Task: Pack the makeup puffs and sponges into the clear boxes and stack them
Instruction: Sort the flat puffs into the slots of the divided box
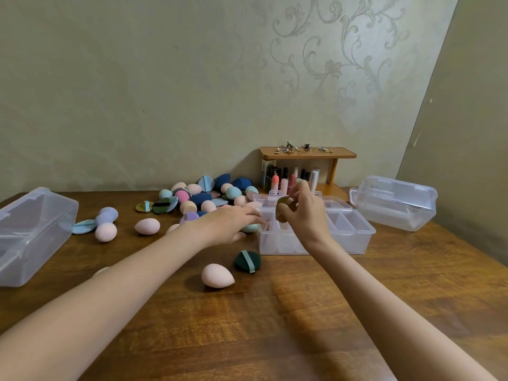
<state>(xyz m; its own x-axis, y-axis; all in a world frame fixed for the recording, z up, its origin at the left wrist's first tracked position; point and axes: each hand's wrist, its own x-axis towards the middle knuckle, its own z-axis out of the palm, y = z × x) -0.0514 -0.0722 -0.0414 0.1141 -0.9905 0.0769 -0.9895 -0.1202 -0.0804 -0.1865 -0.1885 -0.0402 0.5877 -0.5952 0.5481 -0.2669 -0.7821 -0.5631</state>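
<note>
A clear divided box stands open at mid-table. My right hand hovers over its left part and grips an olive-brown puff. My left hand reaches flat to the box's left edge, fingers extended over a teal sponge. A pile of sponges and puffs in pink, blue and teal lies behind it. A pink egg sponge and a dark green puff lie in front of the box.
A clear box lies at the table's left edge, another clear box at the right. A small wooden shelf with lipsticks stands against the wall. Loose pink and lilac sponges lie left of centre.
</note>
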